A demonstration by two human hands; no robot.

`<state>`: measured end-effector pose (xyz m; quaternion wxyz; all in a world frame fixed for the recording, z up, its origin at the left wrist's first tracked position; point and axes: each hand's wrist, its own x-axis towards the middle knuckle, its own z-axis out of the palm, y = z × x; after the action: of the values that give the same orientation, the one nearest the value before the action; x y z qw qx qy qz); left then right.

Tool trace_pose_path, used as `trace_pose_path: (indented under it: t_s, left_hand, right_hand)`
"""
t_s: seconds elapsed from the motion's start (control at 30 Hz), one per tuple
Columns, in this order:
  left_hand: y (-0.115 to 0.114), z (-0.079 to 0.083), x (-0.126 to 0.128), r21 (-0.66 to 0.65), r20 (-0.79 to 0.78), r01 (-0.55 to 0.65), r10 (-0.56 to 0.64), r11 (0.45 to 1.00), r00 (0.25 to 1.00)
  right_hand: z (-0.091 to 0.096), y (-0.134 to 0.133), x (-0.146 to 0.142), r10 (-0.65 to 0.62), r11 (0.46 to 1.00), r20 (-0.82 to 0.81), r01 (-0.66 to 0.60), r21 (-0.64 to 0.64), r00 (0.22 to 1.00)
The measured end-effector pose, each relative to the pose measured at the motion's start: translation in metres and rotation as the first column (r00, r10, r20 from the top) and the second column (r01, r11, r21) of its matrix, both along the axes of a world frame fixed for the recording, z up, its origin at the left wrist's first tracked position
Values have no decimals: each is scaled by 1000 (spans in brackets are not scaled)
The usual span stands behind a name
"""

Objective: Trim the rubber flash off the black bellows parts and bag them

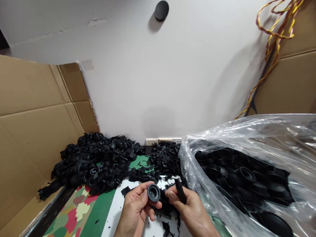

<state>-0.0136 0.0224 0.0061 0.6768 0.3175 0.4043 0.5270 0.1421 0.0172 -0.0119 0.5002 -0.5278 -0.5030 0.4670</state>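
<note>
My left hand is closed around a black round rubber part, fingers and thumb on its sides. The part's open end faces me and shows a stepped, ringed hollow. Just to the right, my right hand grips a dark, narrow handle-like piece that sticks up between thumb and fingers. Its lower end is hidden by the hand, so its exact kind is unclear. A small gap separates the two hands. Beneath them, black rubber scraps lie scattered on a white board.
A heap of black ribbed rubber parts lies at the left, with shredded scraps at the back. A clear plastic bag holding ribbed parts stands at the right. Cardboard and twisted wires flank the wall.
</note>
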Motion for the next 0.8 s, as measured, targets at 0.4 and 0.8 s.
trace_pose_path:
  t_s: [0.4,0.8]
  left_hand:
    - [-2,1,1,42,-95,17,-13,999,995]
    - [-5,5,8,81,-170,133,-118,988,978]
  right_hand:
    - [11,-5,-2,-19,1000,-78,20,8,997]
    - [12,0,-23,74,996,-199,-64,57,977]
